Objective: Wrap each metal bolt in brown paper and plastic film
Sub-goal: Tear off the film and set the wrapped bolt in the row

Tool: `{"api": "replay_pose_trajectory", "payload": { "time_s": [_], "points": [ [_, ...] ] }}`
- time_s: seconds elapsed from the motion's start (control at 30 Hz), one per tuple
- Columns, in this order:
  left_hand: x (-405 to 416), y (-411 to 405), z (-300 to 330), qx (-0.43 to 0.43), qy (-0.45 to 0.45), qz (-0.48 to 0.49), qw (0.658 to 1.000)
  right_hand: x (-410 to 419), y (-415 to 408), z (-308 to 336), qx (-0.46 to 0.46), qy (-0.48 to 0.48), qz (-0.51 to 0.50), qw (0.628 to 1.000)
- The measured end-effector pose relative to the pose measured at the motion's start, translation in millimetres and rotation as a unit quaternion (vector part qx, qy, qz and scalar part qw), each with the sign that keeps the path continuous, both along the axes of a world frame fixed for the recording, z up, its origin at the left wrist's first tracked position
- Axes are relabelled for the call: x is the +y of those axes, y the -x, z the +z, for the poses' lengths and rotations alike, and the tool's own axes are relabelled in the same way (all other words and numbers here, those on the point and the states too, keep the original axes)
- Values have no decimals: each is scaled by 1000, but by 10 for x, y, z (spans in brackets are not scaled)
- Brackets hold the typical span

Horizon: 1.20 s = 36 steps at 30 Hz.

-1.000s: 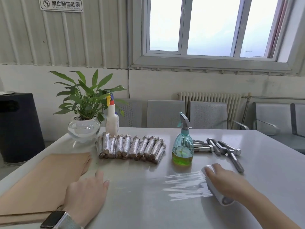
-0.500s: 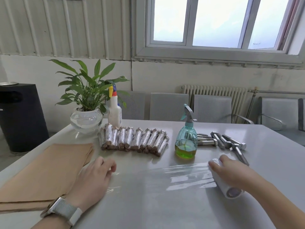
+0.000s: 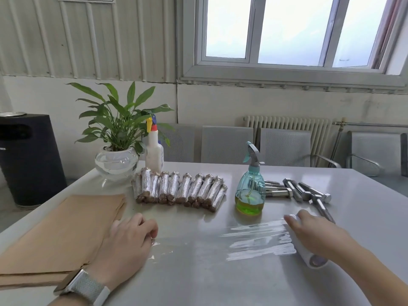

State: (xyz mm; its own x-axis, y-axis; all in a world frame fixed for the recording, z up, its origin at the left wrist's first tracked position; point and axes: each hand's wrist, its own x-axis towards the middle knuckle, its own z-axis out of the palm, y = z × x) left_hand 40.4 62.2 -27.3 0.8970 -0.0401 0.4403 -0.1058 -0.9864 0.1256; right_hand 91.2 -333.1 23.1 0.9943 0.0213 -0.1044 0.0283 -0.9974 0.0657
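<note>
A sheet of clear plastic film (image 3: pixel 254 239) lies stretched flat on the grey table (image 3: pixel 209 279). My left hand (image 3: pixel 130 241) has its fingers curled and pinches the film's left end. Over at the right, my right hand (image 3: pixel 315 235) lies over the white film roll (image 3: pixel 314 260) and holds it. A stack of brown paper (image 3: pixel 61 230) is beside my left hand. Several wrapped bolts (image 3: pixel 181 191) lie in a row behind the film. Several bare metal bolts (image 3: pixel 306 192) lie at the back right, just beyond my right hand.
A teal spray bottle (image 3: pixel 250 191) with green liquid stands between the wrapped and bare bolts. A white spray bottle (image 3: pixel 154 151) and a potted plant (image 3: pixel 114 133) stand at the back left. Grey chairs (image 3: pixel 227 144) line the table's far side; a black bin (image 3: pixel 26 160) stands left.
My left hand has moved right off the brown paper, and its fingers have curled onto the film's left end. My right hand stays on the roll.
</note>
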Motion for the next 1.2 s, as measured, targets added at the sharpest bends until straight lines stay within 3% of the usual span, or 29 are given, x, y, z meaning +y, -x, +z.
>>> {"api": "replay_pose_trajectory", "payload": {
  "time_s": [0.1, 0.23, 0.37, 0.83, 1.03, 1.13, 1.2],
  "points": [
    [10, 12, -15, -13, -19, -8, 1000, 12, -12, -10, -35, -41, -25, 998],
    [5, 22, -23, -33, -30, -11, 999, 79, 30, -20, -98, -4, 2, 995],
    [1, 32, -23, -53, -36, -13, 998, 83, 57, 75, -41, 26, -18, 999],
    [0, 78, 41, 18, -30, 13, 999, 262, 158, 136, -33, 68, -15, 997],
    [51, 107, 67, 1, -6, 19, 1000, 278, 173, 130, -11, 125, 3, 992],
    [71, 84, 94, -37, 71, 11, 997, 407, 194, 233, -115, 51, -63, 990],
    [37, 102, 141, -76, 114, -10, 990, 645, 227, 394, -196, 44, -31, 979]
  ]
}}
